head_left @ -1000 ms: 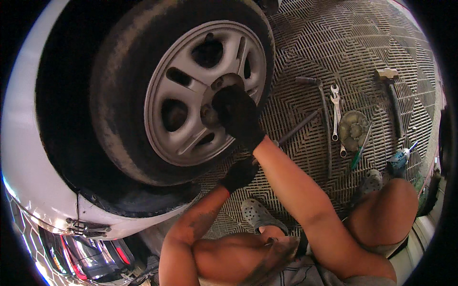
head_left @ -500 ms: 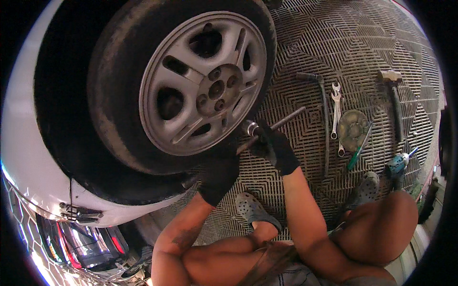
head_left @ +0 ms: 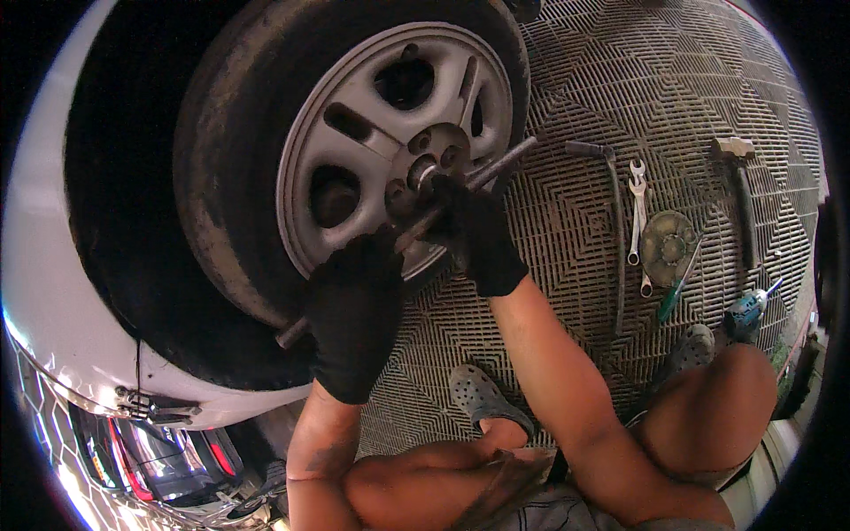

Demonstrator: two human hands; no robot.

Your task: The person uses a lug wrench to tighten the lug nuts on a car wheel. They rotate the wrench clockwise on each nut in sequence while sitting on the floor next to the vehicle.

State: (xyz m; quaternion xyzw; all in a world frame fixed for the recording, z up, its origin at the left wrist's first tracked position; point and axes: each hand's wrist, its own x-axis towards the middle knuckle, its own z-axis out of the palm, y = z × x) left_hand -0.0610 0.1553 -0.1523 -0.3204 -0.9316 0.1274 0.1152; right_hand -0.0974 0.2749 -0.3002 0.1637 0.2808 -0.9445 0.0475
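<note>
Both of my hands wear black gloves and grip a long metal bar [head_left: 506, 164] with a shiny socket [head_left: 427, 173], like a sliding T-handle socket wrench. My left hand [head_left: 356, 301] is closed round the lower part, and the bar's end pokes out past it. Higher up, next to the socket, my right hand [head_left: 474, 232] is closed about the bar. The socket sits at the middle of the silver wheel rim [head_left: 305, 115]; my fingers partly hide how it meets the hub. A worn black tyre [head_left: 212, 168] surrounds the rim, mounted on a white car [head_left: 53, 239].
On the ribbed floor mat [head_left: 611, 80] to my right lie an angled bar wrench [head_left: 618, 239], two combination spanners [head_left: 636, 212], a round metal cover [head_left: 666, 248], a green-handled screwdriver [head_left: 670, 303], a hammer [head_left: 742, 195] and a teal power tool [head_left: 745, 310].
Both hands have carried the socket wrench up and left, from below the rim to the wheel's centre. The socket is now at the hub. My view has shifted slightly.
</note>
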